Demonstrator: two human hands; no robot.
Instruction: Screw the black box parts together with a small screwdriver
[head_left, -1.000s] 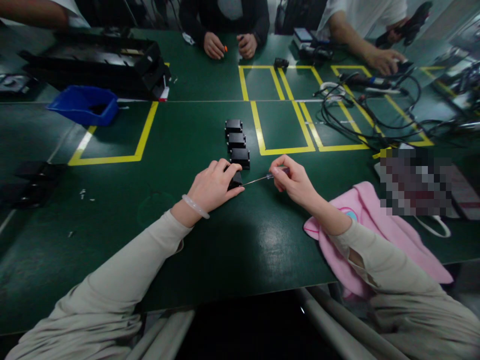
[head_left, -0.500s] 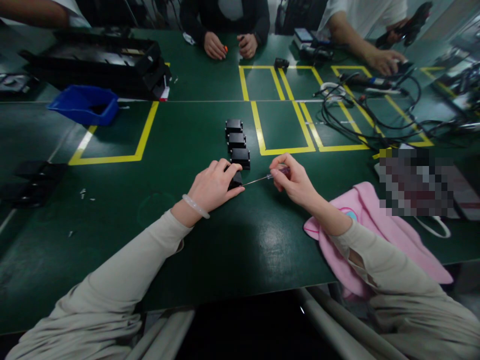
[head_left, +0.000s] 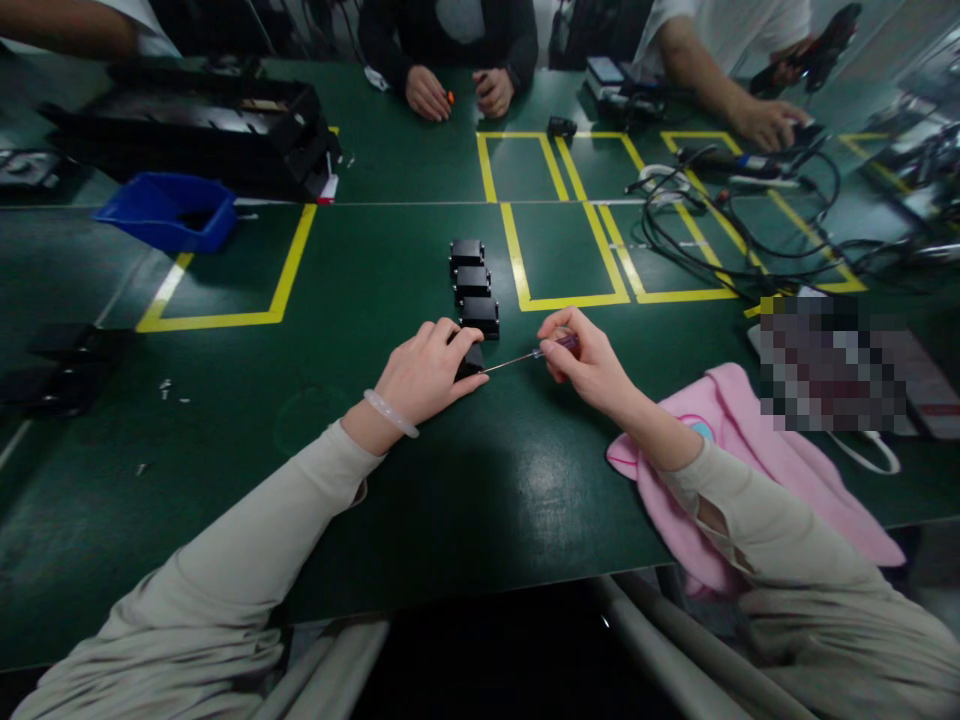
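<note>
My left hand point(head_left: 426, 372) grips a small black box-shaped part point(head_left: 470, 362) on the green table, thumb and fingers closed around it and covering much of it. In my right hand point(head_left: 586, 362) is a screwdriver point(head_left: 556, 347), held nearly level by its dark see-through handle. Its thin shaft points left, and the tip meets the right side of the black part, near my left thumb. Just beyond stand three similar black parts in a row: a near one point(head_left: 478, 317), a middle one point(head_left: 472, 280) and a far one point(head_left: 467, 251), with small shiny screws at their sides.
A pink cloth point(head_left: 739, 450) lies under my right forearm. Small screws point(head_left: 166, 388) are scattered at left, near more black parts point(head_left: 64, 365). A blue bin point(head_left: 169, 210) stands before stacked black trays point(head_left: 202, 130). Cables point(head_left: 675, 225) tangle at right. Co-workers sit opposite.
</note>
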